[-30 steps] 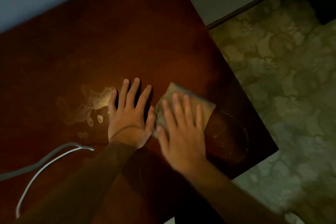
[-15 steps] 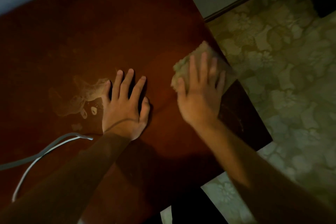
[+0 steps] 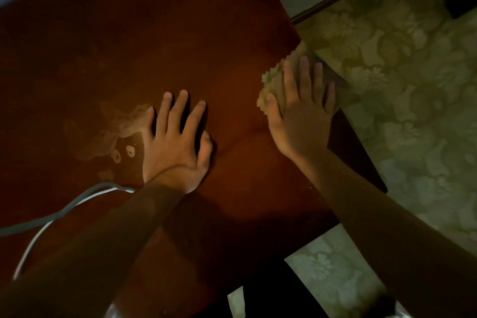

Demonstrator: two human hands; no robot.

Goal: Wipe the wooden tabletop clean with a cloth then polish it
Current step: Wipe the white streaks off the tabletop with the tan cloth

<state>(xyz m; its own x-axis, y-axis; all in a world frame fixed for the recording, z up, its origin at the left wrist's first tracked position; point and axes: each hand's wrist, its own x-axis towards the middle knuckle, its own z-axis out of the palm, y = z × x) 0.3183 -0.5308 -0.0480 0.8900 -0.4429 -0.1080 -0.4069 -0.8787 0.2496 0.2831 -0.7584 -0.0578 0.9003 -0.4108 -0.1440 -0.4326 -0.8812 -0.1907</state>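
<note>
The right hand pressed flat, fingers straight, on the cloth at the wooden tabletop's right edge — the left hand lay open, flat on the wood beside a pale stain.

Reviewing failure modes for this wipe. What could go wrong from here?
1. The cloth under the right hand already overhangs the tabletop edge; another outward stroke may drop it onto the carpet.
2. The pale stain beside the left hand may get missed.
3. The cable could snag.

Single head view, looking steeply down, close over tabletop corner.
</note>
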